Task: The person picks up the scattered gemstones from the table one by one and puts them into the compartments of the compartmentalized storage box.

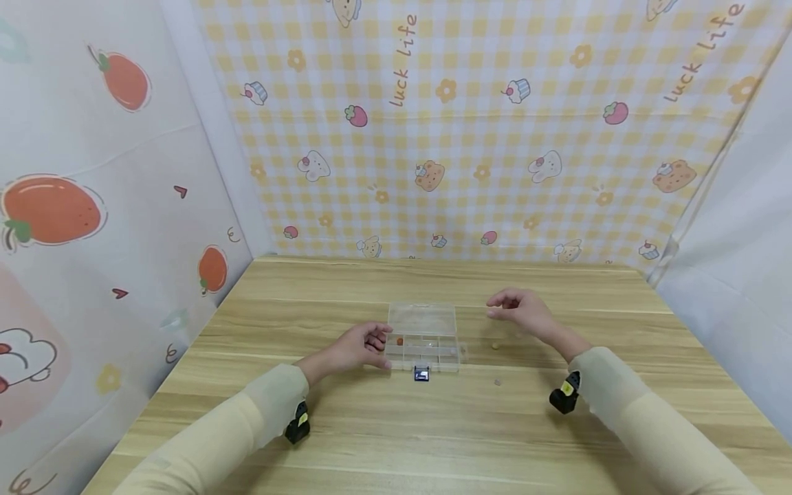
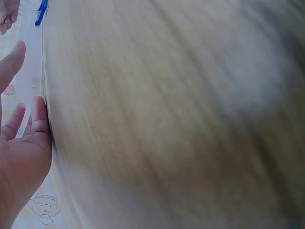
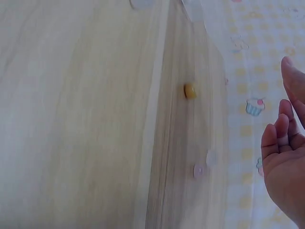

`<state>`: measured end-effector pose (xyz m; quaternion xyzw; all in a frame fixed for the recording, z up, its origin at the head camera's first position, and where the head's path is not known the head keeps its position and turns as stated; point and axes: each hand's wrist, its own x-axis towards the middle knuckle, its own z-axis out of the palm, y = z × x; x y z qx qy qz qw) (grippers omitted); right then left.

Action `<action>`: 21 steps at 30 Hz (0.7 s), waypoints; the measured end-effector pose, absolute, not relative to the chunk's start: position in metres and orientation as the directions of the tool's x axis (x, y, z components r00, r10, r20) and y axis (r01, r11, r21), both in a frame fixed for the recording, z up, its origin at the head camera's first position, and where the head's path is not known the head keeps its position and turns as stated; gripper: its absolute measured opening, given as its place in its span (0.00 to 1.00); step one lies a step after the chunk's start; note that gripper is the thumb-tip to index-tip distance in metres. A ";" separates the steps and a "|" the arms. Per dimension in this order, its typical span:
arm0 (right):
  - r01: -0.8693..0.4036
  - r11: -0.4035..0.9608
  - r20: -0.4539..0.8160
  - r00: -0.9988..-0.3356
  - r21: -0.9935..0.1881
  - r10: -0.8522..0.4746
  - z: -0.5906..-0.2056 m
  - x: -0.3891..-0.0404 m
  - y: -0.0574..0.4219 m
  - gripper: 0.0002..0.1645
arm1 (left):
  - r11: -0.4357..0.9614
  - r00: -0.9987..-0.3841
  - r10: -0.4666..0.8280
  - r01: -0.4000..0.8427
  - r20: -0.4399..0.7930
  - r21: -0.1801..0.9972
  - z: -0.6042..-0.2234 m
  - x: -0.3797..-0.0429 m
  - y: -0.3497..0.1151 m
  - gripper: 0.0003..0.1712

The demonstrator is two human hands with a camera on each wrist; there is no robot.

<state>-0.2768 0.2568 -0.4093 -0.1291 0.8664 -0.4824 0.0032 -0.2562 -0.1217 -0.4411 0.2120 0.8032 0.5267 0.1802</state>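
A clear plastic compartment box lies on the table with its lid swung back and a blue clasp at its front. One left compartment holds a small orange bead. My left hand is at the box's left side, thumb and fingers spread along its edge. My right hand hovers to the right of the box, fingers loosely bent, thumb apart, nothing showing between them. Below it lie a yellow bead, a pale pink bead and a whitish bead.
A small clear piece lies on the wooden table to the right of the box. Behind the table hangs a checked yellow cloth, with a fruit-print cloth on the left. Each wrist carries a black camera.
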 end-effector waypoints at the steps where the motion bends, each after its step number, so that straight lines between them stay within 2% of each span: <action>1: -0.218 0.505 0.120 -0.968 -0.835 -0.220 -0.410 -0.278 0.260 0.16 | 0.353 -0.845 0.531 0.151 -0.065 0.923 -0.441 -0.256 -0.122 0.41; 7: -0.188 0.501 0.103 -0.976 -0.845 -0.193 -0.413 -0.280 0.279 0.21 | 0.348 -0.843 0.533 0.148 -0.065 0.926 -0.443 -0.257 -0.122 0.41; 21: -0.168 0.500 0.072 -0.976 -0.850 -0.206 -0.432 -0.270 0.306 0.18 | 0.363 -0.849 0.522 0.141 -0.076 0.921 -0.444 -0.258 -0.121 0.41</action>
